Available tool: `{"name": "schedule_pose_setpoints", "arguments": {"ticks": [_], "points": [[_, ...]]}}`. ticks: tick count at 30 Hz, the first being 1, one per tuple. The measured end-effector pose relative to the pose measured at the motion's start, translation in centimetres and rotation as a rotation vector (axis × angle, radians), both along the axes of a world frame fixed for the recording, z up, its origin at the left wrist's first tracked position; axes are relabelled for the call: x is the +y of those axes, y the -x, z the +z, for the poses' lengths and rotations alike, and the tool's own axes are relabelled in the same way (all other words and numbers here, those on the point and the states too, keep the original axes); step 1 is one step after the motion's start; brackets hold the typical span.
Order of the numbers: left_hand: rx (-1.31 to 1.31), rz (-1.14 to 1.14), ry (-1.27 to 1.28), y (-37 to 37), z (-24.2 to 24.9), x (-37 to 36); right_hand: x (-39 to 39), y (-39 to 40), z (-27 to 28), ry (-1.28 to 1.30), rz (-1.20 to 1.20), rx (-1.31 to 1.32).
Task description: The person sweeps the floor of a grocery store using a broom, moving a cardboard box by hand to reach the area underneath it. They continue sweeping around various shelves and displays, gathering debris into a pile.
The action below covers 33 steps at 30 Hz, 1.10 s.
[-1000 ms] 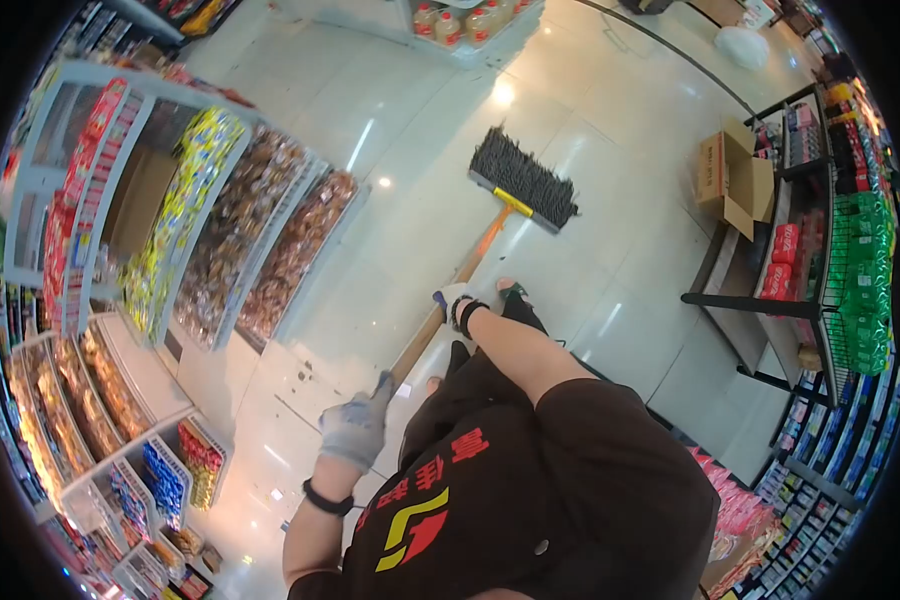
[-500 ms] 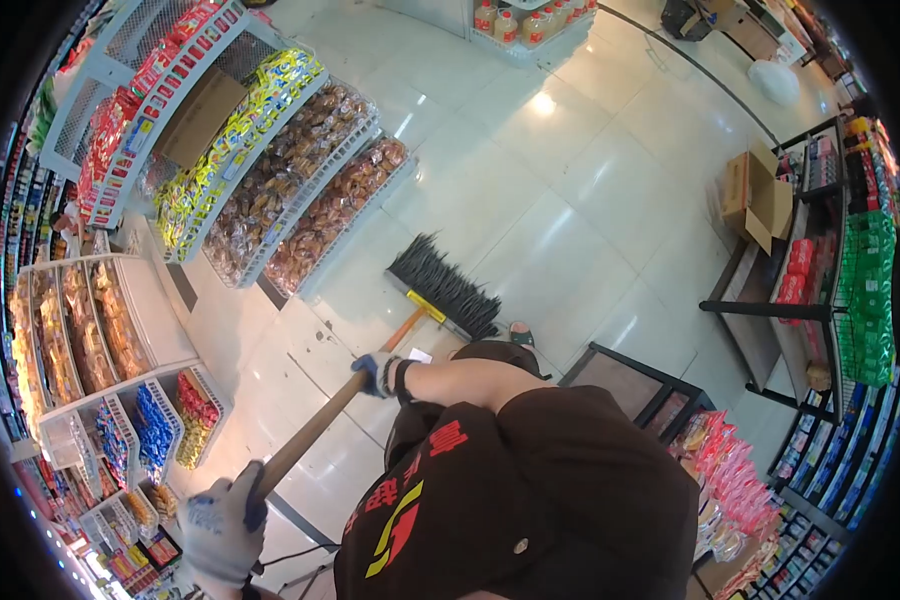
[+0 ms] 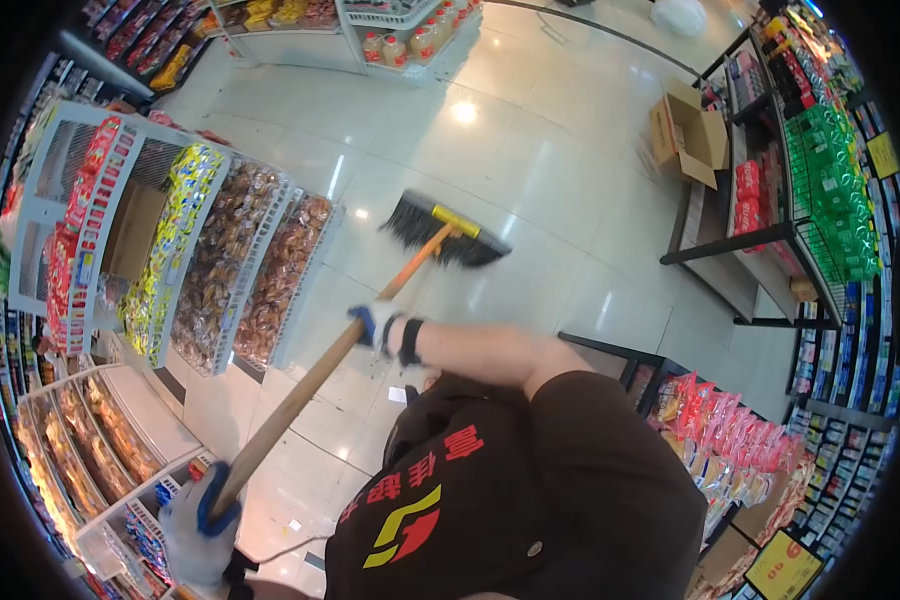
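A broom (image 3: 310, 385) with a long wooden handle slants across the view. Its dark bristle head (image 3: 445, 235), marked by a yellow strip, is over the pale tiled floor (image 3: 555, 180). My left hand (image 3: 202, 525), in a white and blue work glove, is closed round the upper part of the handle at lower left. Farther down, my right hand (image 3: 375, 328), gloved the same way and slightly blurred, wraps the handle nearer the head. A black band circles the right wrist. Small white scraps (image 3: 397, 394) lie on the floor near my body.
Tiered racks of packaged snacks (image 3: 225, 265) stand left, with a bakery case (image 3: 100, 440) below. Bottles (image 3: 410, 45) fill a shelf ahead. To the right are an opened cardboard box (image 3: 690, 135), a dark-framed shelf (image 3: 740, 250) and pink packets (image 3: 715, 425).
The broom head has moved farther forward over the floor, and its bristles have swung round to the left and down. My right hand has moved forward with the handle. The view has turned.
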<state>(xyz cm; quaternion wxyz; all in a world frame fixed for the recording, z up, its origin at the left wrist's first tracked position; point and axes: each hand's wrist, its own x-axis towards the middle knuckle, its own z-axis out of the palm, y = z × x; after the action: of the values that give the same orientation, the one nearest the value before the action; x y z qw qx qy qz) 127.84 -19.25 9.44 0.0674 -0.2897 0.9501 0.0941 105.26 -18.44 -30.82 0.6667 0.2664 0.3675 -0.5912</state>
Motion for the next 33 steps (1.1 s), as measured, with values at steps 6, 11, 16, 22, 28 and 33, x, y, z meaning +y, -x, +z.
{"name": "schedule_pose_setpoints", "arguments": {"ticks": [6,11,16,22,28,33], "points": [[0.26,-0.115,-0.326,18.1,-12.0,2.0,6.0,19.6,-2.8,-0.22,-0.371,0.452],[-0.011,-0.299,-0.601,28.5,-23.0,5.0,14.4,27.8,-7.0,-0.121,-0.684,0.487],[-0.096,-0.111,-0.704,29.1,-26.1,5.6,20.9,30.5,-9.9,-0.273,-0.457,0.481],[-0.035,0.162,-0.842,25.4,-30.5,5.5,17.8,23.5,-9.6,-0.395,-0.362,0.394],[0.12,0.152,-0.608,13.6,-32.9,5.3,12.2,5.4,-11.1,-0.235,-0.127,0.274],[-0.147,0.148,-0.511,-4.1,-33.8,4.9,8.9,-17.1,-15.6,0.01,0.118,0.07]]}}
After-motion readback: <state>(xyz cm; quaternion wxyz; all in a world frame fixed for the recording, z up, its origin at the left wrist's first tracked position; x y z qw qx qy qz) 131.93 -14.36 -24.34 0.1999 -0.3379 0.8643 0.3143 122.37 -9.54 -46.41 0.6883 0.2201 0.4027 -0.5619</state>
